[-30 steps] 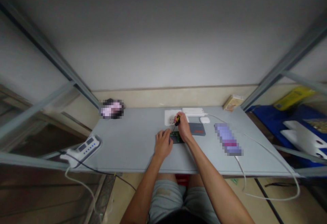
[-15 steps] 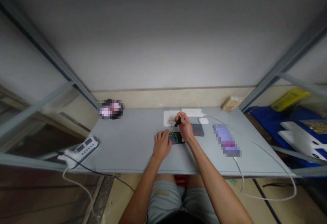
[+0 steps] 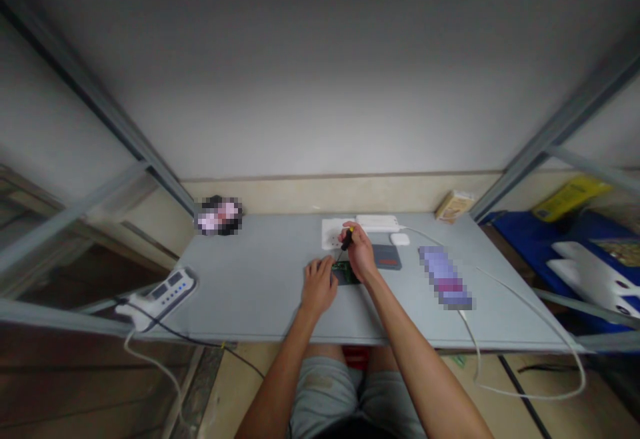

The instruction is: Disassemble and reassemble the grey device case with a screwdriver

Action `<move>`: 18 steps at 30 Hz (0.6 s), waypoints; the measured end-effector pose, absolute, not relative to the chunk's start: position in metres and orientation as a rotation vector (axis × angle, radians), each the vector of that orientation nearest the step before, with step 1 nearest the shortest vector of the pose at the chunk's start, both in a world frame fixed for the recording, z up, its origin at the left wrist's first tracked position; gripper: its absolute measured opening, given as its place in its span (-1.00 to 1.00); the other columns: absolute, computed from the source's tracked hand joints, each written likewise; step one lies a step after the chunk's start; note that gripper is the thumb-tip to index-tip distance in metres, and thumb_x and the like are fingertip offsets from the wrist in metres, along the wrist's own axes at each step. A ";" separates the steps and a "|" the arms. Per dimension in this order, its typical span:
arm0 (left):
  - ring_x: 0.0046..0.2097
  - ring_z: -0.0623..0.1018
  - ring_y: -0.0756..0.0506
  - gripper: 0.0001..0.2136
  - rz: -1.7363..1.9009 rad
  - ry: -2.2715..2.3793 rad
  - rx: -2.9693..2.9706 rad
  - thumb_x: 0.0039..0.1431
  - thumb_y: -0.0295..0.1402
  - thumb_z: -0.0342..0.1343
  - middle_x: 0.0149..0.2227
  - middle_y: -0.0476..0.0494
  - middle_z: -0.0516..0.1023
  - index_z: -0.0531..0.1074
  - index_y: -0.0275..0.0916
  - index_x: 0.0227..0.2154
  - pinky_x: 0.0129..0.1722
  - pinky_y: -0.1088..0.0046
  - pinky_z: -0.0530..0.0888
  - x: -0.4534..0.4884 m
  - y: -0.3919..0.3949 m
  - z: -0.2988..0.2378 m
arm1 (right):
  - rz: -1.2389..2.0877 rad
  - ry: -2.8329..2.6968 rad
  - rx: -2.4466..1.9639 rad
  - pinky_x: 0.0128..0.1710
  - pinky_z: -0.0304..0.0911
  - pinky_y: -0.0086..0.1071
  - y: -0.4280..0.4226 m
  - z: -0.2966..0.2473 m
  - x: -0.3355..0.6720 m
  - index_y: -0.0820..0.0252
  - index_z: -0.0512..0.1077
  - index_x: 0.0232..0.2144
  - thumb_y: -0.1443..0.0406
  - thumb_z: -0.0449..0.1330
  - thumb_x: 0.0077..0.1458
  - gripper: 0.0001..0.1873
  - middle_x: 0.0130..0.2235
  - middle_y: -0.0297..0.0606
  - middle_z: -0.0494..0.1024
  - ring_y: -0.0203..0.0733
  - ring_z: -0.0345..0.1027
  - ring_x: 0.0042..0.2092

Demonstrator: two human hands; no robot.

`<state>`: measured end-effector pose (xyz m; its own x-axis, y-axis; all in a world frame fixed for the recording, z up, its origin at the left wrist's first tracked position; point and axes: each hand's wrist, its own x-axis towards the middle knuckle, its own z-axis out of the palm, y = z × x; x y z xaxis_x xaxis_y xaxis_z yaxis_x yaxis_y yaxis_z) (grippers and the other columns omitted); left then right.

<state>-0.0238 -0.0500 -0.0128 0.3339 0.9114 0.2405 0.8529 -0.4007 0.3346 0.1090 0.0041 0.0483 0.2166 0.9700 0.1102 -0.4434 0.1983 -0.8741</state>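
Observation:
My right hand (image 3: 361, 252) is closed around a small screwdriver (image 3: 347, 238) with a black and yellow handle, its thin shaft slanting down and left. Under the tip lies a dark, flat opened device with a green circuit board (image 3: 345, 271); whether the tip touches a screw is too small to tell. At the device's left end, my left hand (image 3: 319, 285) grips it with bent fingers, the fingertips near the screwdriver tip. Just beyond is a white sheet (image 3: 329, 232) with several small dark specks. Right of my right hand lies a grey flat panel (image 3: 388, 257) with a red mark.
On the grey table (image 3: 260, 279) are a white power strip (image 3: 163, 297) at the left and a blurred-out phone (image 3: 445, 279) with a white cable at the right. Behind lie a long white block (image 3: 377, 223), a rounded white case (image 3: 400, 239) and a small box (image 3: 455, 207).
My right hand has shifted slightly and the screwdriver stands a little steeper. My left hand keeps its place on the device. The whole view has moved very slightly.

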 end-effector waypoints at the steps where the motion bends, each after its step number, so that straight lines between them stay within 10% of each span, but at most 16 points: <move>1: 0.13 0.37 -0.25 -0.62 0.593 1.627 2.443 0.28 -0.48 -0.02 0.20 -0.17 0.44 0.35 -0.16 0.14 0.12 0.06 0.35 -0.024 -0.050 -0.013 | 1.130 -0.793 -0.824 -0.35 0.22 -0.36 0.005 0.048 0.107 0.04 0.41 -0.26 -0.17 0.12 0.15 -0.55 -0.49 -0.42 0.31 -0.24 0.24 -0.42; 18: 0.13 0.38 -0.25 -0.63 0.604 1.635 2.455 0.29 -0.49 -0.02 0.19 -0.21 0.43 0.32 -0.20 0.14 0.12 0.08 0.35 -0.023 -0.050 -0.012 | 1.057 -0.805 -0.816 -0.42 0.10 -0.40 -0.001 0.046 0.104 0.07 0.25 -0.46 -0.16 0.15 0.17 -0.52 -0.53 -0.45 0.21 -0.29 0.09 -0.47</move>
